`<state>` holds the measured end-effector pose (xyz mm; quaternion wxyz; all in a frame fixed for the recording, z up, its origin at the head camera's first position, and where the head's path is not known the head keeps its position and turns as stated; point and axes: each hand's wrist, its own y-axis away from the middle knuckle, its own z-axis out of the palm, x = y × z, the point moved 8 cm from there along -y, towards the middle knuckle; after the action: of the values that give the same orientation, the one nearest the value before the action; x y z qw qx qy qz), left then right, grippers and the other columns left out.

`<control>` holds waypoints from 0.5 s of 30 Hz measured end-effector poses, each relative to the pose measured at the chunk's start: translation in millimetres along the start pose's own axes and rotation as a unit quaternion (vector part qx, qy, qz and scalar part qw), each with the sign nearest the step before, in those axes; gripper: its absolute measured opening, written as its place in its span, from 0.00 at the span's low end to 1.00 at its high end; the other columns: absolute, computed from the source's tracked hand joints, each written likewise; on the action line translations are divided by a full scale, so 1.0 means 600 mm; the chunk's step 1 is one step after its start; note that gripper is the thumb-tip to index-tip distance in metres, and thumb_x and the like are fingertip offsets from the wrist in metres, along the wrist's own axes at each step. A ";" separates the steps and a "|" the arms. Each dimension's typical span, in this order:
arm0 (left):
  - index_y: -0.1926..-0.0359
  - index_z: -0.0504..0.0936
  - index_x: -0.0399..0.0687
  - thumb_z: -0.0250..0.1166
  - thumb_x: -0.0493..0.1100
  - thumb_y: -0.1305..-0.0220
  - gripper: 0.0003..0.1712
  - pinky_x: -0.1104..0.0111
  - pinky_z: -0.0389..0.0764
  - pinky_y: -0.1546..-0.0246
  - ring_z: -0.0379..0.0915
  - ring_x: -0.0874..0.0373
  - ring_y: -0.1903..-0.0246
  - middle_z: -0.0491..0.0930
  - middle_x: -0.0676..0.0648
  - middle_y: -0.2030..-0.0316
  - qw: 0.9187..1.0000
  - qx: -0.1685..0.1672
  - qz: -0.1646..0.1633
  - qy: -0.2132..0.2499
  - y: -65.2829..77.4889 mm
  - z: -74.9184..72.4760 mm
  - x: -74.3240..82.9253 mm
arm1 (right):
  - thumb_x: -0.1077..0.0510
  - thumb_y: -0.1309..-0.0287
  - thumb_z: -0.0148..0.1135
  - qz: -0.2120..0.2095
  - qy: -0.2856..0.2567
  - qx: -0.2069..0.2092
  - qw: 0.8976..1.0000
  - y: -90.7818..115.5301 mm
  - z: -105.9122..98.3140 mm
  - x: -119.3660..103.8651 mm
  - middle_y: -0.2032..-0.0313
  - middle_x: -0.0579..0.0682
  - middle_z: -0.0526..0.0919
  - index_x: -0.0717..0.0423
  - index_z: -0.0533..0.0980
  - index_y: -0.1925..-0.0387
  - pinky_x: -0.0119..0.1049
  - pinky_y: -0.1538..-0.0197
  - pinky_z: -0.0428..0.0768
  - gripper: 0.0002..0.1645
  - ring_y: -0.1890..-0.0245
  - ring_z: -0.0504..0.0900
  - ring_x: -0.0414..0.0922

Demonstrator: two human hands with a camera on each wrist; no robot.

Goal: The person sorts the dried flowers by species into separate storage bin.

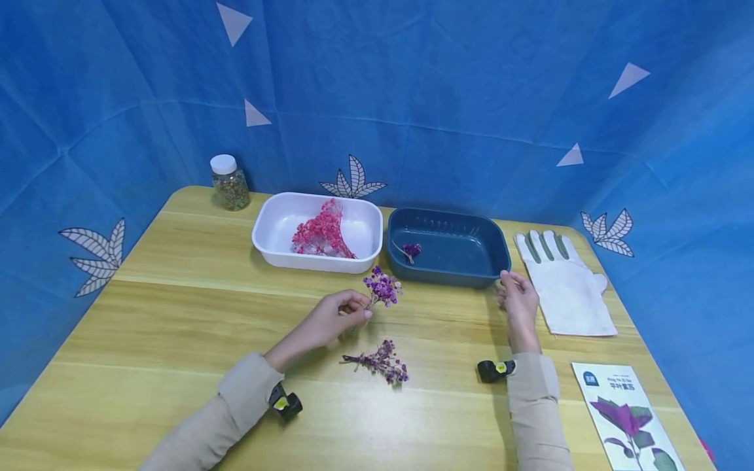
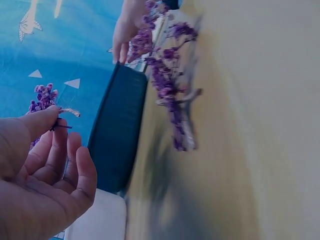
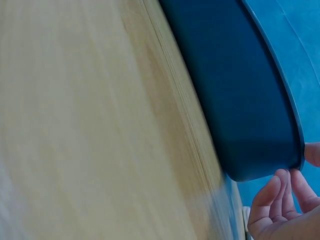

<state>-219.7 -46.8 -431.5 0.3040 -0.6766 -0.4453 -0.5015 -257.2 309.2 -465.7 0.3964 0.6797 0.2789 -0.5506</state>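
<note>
Left hand (image 1: 336,318) pinches purple sprig (image 1: 383,286) by its stem, sorting step likely; right hand (image 1: 518,299), fingers loosely curled and holding nothing, touches blue tray (image 1: 450,275) rim, so sprig next needs carrying over there.

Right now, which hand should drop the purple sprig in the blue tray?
Probably the left hand: it already pinches the sprig just in front of the tray. The right hand only touches the tray's corner.

Blue fabric walls (image 1: 448,78) — wooden table (image 1: 177,314)

We note a jar (image 1: 230,182), white tray (image 1: 277,222) with pink flowers (image 1: 321,232), white glove (image 1: 564,281), and leaflet (image 1: 624,418).
</note>
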 end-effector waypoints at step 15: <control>0.51 0.79 0.37 0.63 0.41 0.37 0.15 0.71 0.76 0.63 0.74 0.57 0.64 0.81 0.43 0.61 0.998 0.055 0.004 0.020 -0.114 -0.005 0.034 | 0.49 0.37 0.59 -0.007 0.004 -0.002 1.000 -0.001 0.000 -0.001 0.67 0.42 0.76 0.46 0.69 0.59 0.23 0.75 0.70 0.10 0.75 0.72 0.34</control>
<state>-281.1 -14.4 -413.8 0.3510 -0.6505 -0.4635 -0.4886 -257.7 309.4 -465.4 0.3925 0.6792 0.2861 -0.5502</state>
